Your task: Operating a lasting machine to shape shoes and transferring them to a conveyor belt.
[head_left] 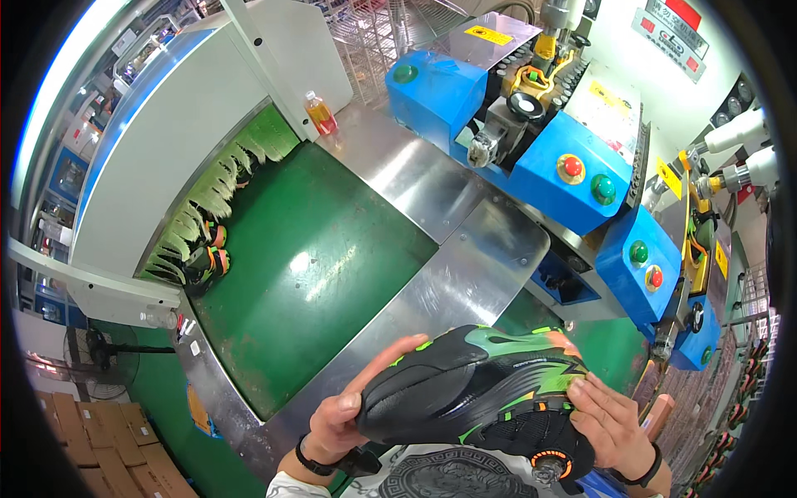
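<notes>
Between my two hands I hold a black sports shoe (448,365) with green and orange patterning, tilted on its side close to my chest. My left hand (344,407) grips one end, thumb pressed on the black surface and fingers reaching behind it. My right hand (610,419) is closed on the other end, its fingers lying over the green and orange part. A round orange-ringed dial (550,465) shows low on the shoe. The fingers behind the shoe are partly hidden.
A green conveyor belt (307,257) with a metal border runs from a machine opening hung with green strips (199,195); shoes (207,257) sit there. Blue machines with red and green buttons (573,170) stand right. A bottle (320,112) stands beyond the belt; cartons (108,440) lie lower left.
</notes>
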`<state>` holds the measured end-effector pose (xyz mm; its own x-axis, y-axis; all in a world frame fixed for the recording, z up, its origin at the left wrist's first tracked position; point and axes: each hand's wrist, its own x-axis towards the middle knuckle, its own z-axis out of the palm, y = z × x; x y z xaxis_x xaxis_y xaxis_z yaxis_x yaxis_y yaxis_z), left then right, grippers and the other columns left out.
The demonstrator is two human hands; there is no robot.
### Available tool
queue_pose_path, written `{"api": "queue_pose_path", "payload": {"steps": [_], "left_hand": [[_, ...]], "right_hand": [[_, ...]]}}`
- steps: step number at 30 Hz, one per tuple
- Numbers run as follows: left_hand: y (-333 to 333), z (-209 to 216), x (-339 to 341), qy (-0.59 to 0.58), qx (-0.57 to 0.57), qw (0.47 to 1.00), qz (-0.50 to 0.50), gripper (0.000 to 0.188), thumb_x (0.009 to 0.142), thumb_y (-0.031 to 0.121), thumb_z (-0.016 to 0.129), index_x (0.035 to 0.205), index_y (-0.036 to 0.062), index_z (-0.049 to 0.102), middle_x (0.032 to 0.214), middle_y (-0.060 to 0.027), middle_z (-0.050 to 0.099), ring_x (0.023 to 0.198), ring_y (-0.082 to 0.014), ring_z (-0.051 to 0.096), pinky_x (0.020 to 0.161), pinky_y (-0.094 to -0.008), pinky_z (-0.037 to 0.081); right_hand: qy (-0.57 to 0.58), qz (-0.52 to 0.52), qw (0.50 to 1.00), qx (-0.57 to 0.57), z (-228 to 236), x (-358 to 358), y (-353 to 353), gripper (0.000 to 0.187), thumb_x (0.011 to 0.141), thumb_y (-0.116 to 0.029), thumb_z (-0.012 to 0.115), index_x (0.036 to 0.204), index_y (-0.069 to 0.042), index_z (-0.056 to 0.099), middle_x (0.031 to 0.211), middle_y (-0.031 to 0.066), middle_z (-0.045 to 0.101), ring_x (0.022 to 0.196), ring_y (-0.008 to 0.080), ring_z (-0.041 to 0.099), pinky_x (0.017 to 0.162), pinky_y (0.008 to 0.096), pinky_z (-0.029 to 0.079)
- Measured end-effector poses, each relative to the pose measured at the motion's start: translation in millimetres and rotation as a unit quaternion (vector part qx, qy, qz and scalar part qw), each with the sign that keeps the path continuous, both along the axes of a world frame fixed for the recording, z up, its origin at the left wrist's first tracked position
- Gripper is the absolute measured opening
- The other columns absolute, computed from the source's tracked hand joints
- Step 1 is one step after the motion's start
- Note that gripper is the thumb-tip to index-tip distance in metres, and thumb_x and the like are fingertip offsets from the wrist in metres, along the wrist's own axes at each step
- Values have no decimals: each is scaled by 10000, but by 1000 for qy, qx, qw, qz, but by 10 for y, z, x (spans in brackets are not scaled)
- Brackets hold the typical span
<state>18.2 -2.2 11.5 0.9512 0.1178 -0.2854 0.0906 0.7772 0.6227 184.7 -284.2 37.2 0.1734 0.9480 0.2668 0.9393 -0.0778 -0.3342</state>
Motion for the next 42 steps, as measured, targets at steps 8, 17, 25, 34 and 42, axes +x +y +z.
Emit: {"api": "queue_pose_path", "payload": {"steps": [8, 17, 25, 34, 42], "left_hand": [[30, 22, -106, 67, -59, 996, -15, 1033, 656, 377, 565, 1468, -77, 116, 1427, -289, 360, 1268, -356, 467, 1094, -423, 331], [100, 1, -183, 80, -28, 995, -46, 984, 679, 343, 519, 1473, -71, 111, 1461, -268, 320, 1298, -336, 439, 1103, -421, 314], [180, -91, -235, 36, -27, 995, -94, 813, 841, 268, 462, 1499, -27, 86, 1488, -191, 313, 1339, -244, 396, 1106, -361, 296], [125, -52, -232, 70, 40, 995, -60, 750, 844, 238, 482, 1462, -77, 199, 1413, -200, 413, 1261, -244, 479, 1051, -344, 371], [47, -137, -138, 117, 49, 991, -35, 902, 755, 428, 582, 1412, -110, 277, 1376, -221, 446, 1236, -263, 496, 1035, -348, 385]], "right_hand": [[17, 42, 999, -29, 126, -3, 41, 208, 796, -29, 594, 978, 26, 508, 1151, 270, 604, 1055, 414, 620, 902, 544, 521], [-41, 66, 996, -52, 247, -13, 111, 194, 824, -86, 628, 1004, -29, 582, 1134, 212, 636, 1054, 363, 632, 928, 531, 497], [-84, 83, 991, -69, 349, -55, 200, 190, 822, -123, 632, 992, -61, 574, 1131, 188, 639, 1023, 353, 646, 892, 529, 519], [-109, 98, 986, -80, 442, -37, 271, 162, 825, -131, 615, 973, -90, 564, 1120, 162, 635, 1000, 348, 648, 876, 529, 525], [-116, 88, 986, -79, 215, 54, 256, 171, 794, -106, 630, 956, -88, 578, 1124, 162, 629, 1018, 345, 645, 900, 515, 519]]}}
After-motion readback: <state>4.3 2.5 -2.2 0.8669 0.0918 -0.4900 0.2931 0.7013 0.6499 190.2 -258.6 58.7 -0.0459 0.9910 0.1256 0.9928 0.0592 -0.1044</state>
